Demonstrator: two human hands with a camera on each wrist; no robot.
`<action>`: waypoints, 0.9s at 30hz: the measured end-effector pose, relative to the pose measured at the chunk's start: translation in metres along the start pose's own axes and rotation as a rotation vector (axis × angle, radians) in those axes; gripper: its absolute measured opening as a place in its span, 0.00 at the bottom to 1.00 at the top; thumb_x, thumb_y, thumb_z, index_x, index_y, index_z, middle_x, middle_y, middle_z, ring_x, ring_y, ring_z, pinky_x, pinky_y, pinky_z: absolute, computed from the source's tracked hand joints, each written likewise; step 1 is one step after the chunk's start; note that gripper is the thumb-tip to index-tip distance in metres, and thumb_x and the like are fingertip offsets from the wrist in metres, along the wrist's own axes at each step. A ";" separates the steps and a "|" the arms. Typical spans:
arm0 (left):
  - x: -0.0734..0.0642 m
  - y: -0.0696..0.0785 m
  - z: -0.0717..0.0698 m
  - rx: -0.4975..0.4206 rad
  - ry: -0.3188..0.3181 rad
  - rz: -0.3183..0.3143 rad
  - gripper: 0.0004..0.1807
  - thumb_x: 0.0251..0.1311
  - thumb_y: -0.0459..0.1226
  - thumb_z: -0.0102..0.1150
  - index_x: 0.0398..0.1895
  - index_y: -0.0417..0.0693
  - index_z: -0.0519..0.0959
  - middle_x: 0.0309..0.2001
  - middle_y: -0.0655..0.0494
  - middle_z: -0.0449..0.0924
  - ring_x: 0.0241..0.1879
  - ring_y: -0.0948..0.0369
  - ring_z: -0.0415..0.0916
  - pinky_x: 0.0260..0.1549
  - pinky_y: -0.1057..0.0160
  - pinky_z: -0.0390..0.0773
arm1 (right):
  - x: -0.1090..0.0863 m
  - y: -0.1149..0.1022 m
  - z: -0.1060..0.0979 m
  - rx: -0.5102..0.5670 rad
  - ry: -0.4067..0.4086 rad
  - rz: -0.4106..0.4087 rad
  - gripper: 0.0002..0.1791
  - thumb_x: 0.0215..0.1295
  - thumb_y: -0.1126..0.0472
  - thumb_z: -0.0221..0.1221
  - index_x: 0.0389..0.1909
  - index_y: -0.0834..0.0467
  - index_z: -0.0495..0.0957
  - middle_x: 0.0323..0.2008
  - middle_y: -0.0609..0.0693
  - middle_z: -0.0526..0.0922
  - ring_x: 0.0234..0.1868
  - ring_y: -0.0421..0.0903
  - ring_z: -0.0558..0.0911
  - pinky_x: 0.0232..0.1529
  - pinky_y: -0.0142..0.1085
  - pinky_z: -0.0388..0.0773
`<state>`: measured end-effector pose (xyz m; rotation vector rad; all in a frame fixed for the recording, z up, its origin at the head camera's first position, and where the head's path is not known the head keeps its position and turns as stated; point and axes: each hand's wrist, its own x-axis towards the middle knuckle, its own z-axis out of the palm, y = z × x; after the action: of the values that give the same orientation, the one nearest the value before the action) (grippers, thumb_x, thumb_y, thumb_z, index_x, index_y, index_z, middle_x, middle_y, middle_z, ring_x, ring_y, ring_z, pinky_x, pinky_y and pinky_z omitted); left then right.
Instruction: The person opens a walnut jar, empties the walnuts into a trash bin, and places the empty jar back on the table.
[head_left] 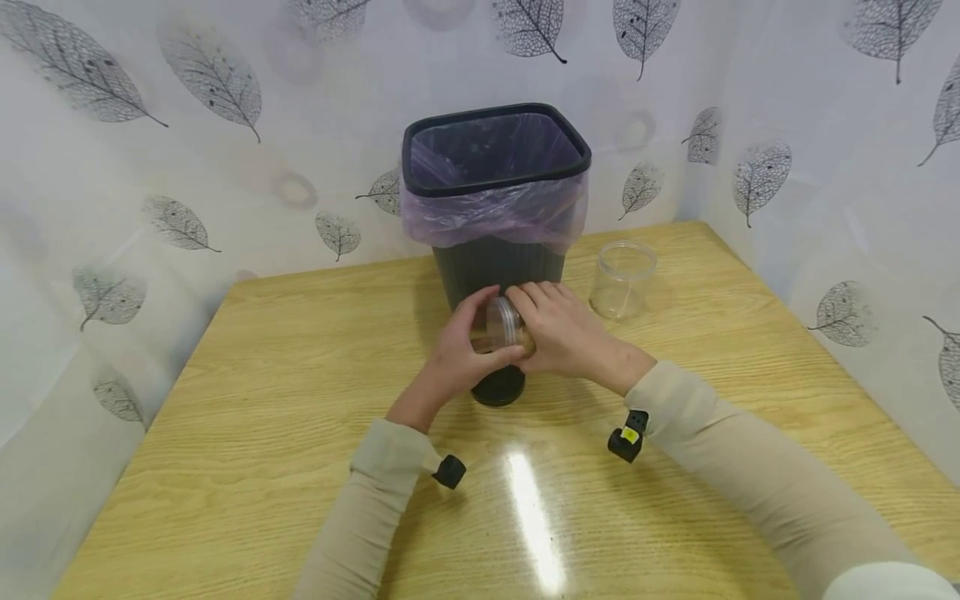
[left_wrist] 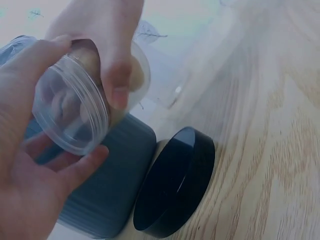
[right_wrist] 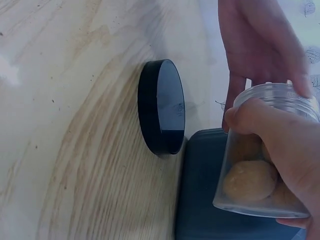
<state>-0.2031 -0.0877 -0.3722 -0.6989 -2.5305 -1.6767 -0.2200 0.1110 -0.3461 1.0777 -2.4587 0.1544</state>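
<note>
A clear plastic jar (right_wrist: 227, 200) with several round brown things (right_wrist: 250, 180) inside is held tilted above the table, its mouth toward my left hand. My right hand (head_left: 566, 329) grips the jar around its body. The left hand (head_left: 453, 354) holds the jar at its mouth, the thumb at one side of the rim and fingers at the other, as the left wrist view shows. The jar's mouth (left_wrist: 102, 117) is uncovered. Below the hands a round black lid (head_left: 498, 390) lies on the table. The kind of the brown things is unclear.
A dark bin (head_left: 495, 262) with a purple plastic liner (head_left: 495, 204) stands right behind the hands. To its right is another clear jar (head_left: 624, 283) without a lid. The wooden table (head_left: 300, 392) is backed by leaf-patterned curtains (head_left: 300, 217).
</note>
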 end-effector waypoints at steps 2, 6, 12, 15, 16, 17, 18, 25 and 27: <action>0.000 -0.001 0.000 -0.016 -0.017 0.058 0.47 0.55 0.38 0.72 0.76 0.56 0.56 0.69 0.52 0.61 0.65 0.55 0.67 0.54 0.56 0.82 | 0.000 0.001 -0.001 0.007 -0.007 0.009 0.52 0.39 0.44 0.76 0.63 0.67 0.67 0.54 0.62 0.78 0.52 0.60 0.78 0.56 0.52 0.76; -0.001 -0.001 0.000 0.015 -0.018 0.106 0.45 0.55 0.37 0.72 0.74 0.55 0.59 0.68 0.51 0.61 0.65 0.55 0.67 0.52 0.59 0.82 | 0.000 0.002 -0.003 0.004 -0.011 0.009 0.54 0.39 0.42 0.77 0.64 0.67 0.67 0.54 0.62 0.78 0.52 0.60 0.78 0.56 0.52 0.77; -0.002 0.003 -0.001 0.043 0.004 0.031 0.43 0.56 0.43 0.72 0.73 0.57 0.61 0.67 0.55 0.65 0.62 0.55 0.69 0.52 0.56 0.83 | 0.000 0.003 -0.002 -0.002 -0.006 -0.005 0.52 0.40 0.41 0.76 0.63 0.66 0.68 0.53 0.62 0.79 0.51 0.59 0.79 0.54 0.51 0.78; -0.001 0.004 -0.001 0.054 0.016 -0.043 0.39 0.58 0.49 0.69 0.71 0.58 0.63 0.65 0.56 0.69 0.59 0.55 0.73 0.52 0.54 0.82 | 0.000 0.003 -0.002 -0.006 -0.010 -0.011 0.52 0.41 0.41 0.75 0.63 0.65 0.68 0.54 0.61 0.78 0.52 0.59 0.79 0.55 0.51 0.77; -0.001 0.005 -0.001 0.062 0.018 -0.071 0.38 0.59 0.52 0.67 0.70 0.58 0.63 0.64 0.56 0.71 0.58 0.55 0.74 0.52 0.54 0.82 | 0.000 0.003 -0.002 -0.009 -0.011 -0.014 0.52 0.40 0.42 0.76 0.63 0.65 0.68 0.55 0.61 0.78 0.53 0.59 0.79 0.55 0.51 0.77; 0.000 0.005 -0.001 0.063 0.018 -0.101 0.37 0.60 0.54 0.65 0.70 0.57 0.63 0.62 0.56 0.72 0.57 0.55 0.76 0.50 0.56 0.82 | 0.000 0.003 -0.002 -0.014 -0.007 -0.019 0.52 0.39 0.42 0.76 0.63 0.65 0.69 0.55 0.61 0.79 0.53 0.59 0.79 0.55 0.51 0.77; 0.000 0.005 -0.001 0.044 0.011 -0.128 0.36 0.61 0.55 0.63 0.69 0.55 0.64 0.61 0.54 0.73 0.55 0.55 0.77 0.48 0.55 0.83 | 0.000 0.003 -0.001 -0.020 -0.003 -0.024 0.52 0.39 0.41 0.76 0.62 0.65 0.69 0.55 0.61 0.79 0.53 0.59 0.79 0.55 0.51 0.77; 0.001 0.007 0.000 0.057 0.002 -0.241 0.40 0.62 0.64 0.54 0.69 0.49 0.65 0.61 0.51 0.75 0.58 0.54 0.77 0.53 0.52 0.81 | -0.002 0.002 0.001 -0.048 0.000 -0.043 0.52 0.38 0.39 0.76 0.62 0.65 0.70 0.54 0.60 0.80 0.52 0.58 0.80 0.53 0.50 0.78; 0.001 0.006 0.000 0.059 0.003 -0.207 0.40 0.62 0.60 0.58 0.72 0.51 0.63 0.65 0.53 0.72 0.62 0.54 0.74 0.56 0.51 0.79 | -0.002 0.002 0.001 -0.042 -0.004 -0.037 0.52 0.38 0.39 0.76 0.62 0.65 0.70 0.55 0.61 0.79 0.53 0.59 0.80 0.54 0.50 0.78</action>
<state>-0.2013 -0.0852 -0.3668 -0.4428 -2.7196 -1.6485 -0.2207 0.1138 -0.3482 1.1052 -2.4332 0.0884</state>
